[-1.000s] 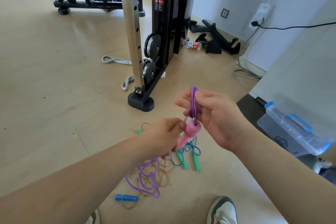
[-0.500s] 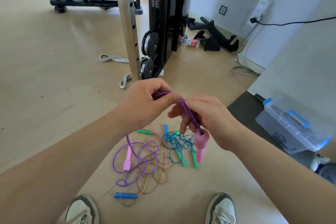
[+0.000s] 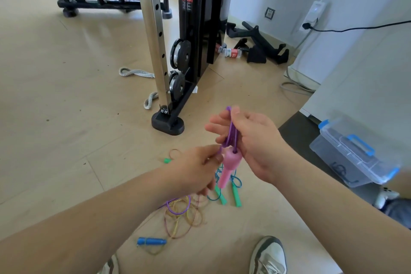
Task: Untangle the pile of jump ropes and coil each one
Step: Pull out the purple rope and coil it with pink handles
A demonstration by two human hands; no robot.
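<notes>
The purple jump rope (image 3: 231, 135) is being coiled in the air, to the right of the cable machine's black foot (image 3: 168, 123) and nearer the camera. Several loops are laid across the fingers of the right hand (image 3: 251, 142) and clamped under its thumb, with a pink handle (image 3: 229, 167) hanging just below them. The running strand is pinched between the thumb and fingertips of the left hand (image 3: 195, 169), close under the loops. The step would be done well, it is judged, if each new turn were laid beside the last at the same size. The strand should be fed through the left pinch under light tension (a slack feed lets turns slide off), and the tail drawn up slowly from the pile (image 3: 180, 212) on the floor nearer the camera than the foot, so that the yellowish rope lying through it is not dragged along. The rope's second handle cannot be found, and the strand's path behind the left hand and forearm is hidden. The loops cannot be counted with confidence. The teal rope with green handles (image 3: 237, 198) is partly covered by the pink handle, so its freedom from the others cannot be told. The cord of the blue handle (image 3: 151, 241) is too faint to trace.
</notes>
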